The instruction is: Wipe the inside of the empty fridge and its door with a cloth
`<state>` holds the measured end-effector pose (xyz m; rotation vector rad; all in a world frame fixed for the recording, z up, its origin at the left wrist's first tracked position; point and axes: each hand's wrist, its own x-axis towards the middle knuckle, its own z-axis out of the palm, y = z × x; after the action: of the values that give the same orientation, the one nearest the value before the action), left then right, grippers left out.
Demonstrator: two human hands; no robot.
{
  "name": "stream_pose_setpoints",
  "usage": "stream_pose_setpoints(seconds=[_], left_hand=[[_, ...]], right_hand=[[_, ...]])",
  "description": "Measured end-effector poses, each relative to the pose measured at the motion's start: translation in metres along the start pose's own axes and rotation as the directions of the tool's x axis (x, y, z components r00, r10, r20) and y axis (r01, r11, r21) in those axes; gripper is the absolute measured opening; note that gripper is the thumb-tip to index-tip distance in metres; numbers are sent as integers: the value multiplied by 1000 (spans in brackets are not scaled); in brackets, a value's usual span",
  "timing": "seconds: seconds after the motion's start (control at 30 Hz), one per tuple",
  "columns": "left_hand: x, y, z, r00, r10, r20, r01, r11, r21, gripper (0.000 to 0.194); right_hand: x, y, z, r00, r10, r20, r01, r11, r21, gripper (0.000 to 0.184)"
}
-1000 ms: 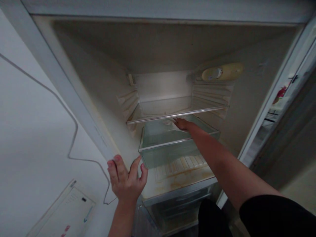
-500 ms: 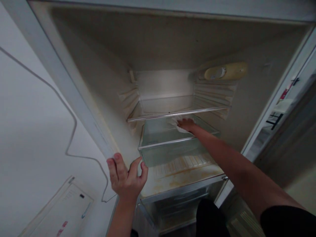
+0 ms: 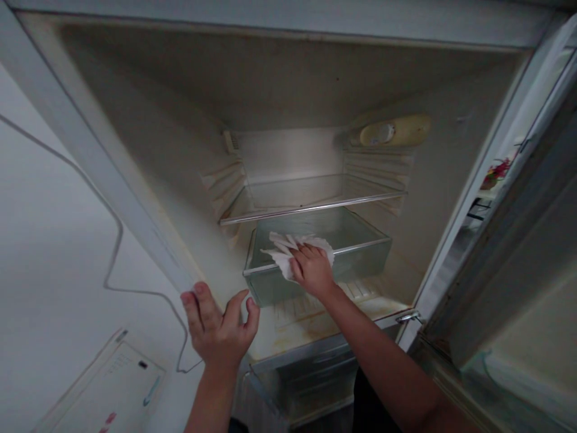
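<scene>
Inside the open refrigerator [image 3: 288,78], my right hand [image 3: 313,270] presses a crumpled white tissue [image 3: 283,261] against the front rim of the lower glass shelf, which covers a greenish clear drawer [image 3: 365,264]. My fingers are closed on the tissue. At the fridge's left front edge, my left hand [image 3: 220,328] rests with its fingers spread, apart from the drawer and holding nothing. Brownish stains mark the fridge floor [image 3: 302,331] below the drawer.
A glass shelf [image 3: 311,201] spans the fridge above the drawer. On the right wall sits a yellowed light cover [image 3: 394,131]. The fridge door [image 3: 518,288] stands open at right. A lower compartment [image 3: 311,379] gapes below. A cable [image 3: 119,234] runs along the left wall.
My right hand has drawn the tissue from deep on the lower shelf forward and left to its front rim. My left hand stays at the fridge edge. The view has shifted slightly right.
</scene>
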<state>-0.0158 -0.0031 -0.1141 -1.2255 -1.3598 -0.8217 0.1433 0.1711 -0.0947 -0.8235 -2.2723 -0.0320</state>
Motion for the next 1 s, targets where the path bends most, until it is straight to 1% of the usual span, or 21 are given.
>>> stream_pose_setpoints(seconds=[0.07,0.13,0.2,0.27,0.33,0.37,0.43,0.5,0.63,0.7,0.77,0.83,0.9,0.97,1.0], left_hand=[[-1,-1,0,1000,-12,17,13,999,-45,33],[-2,-1,0,999,-19,26,21,999,-50,34],[-3,-2,1,999,-25,25,26,1000,-9,33],[-5,-2,2,1000,-25,13,24,999,26,31],[-6,-2,3,1000,-26,-2,26,999,36,31],[-6,-2,3,1000,-30,-1,30,999,37,32],[-7,-2,4,999,-43,2,43,998,45,33],[-7,-2,4,999,-37,0,37,997,63,31],[-3,-1,3,1000,14,-20,-12,995,99,23],[-1,0,3,1000,21,-7,-20,993,118,23],[1,1,3,1000,7,3,-7,991,135,21],[1,3,3,1000,-25,3,24,989,146,19],[-1,3,4,998,-54,10,52,986,159,18],[-3,3,4,997,-74,19,70,985,157,23],[-4,2,4,997,-80,21,77,987,142,28]], right_hand=[[-8,27,-6,998,28,-58,-30,999,-36,47],[-17,63,-15,984,110,-140,-124,988,-95,47],[-27,102,-26,948,193,-255,-233,962,-139,45],[-36,136,-36,905,228,-359,-302,939,-166,46],[-41,158,-41,885,217,-412,-314,932,-182,45],[-43,164,-41,880,208,-428,-310,932,-185,44],[-42,168,-38,865,201,-460,-311,934,-178,42],[-40,165,-31,835,224,-503,-332,933,-137,40],[-35,153,-15,748,308,-588,-356,934,37,38],[-32,142,-8,710,354,-609,-334,931,151,40],[-31,122,-2,697,387,-603,-286,922,261,44],[-32,92,4,717,415,-560,-237,901,364,48],[-36,51,10,760,457,-462,-211,846,489,51],[-42,5,18,818,485,-310,-190,737,649,58],[-46,-19,24,866,441,-235,-155,684,713,61]])
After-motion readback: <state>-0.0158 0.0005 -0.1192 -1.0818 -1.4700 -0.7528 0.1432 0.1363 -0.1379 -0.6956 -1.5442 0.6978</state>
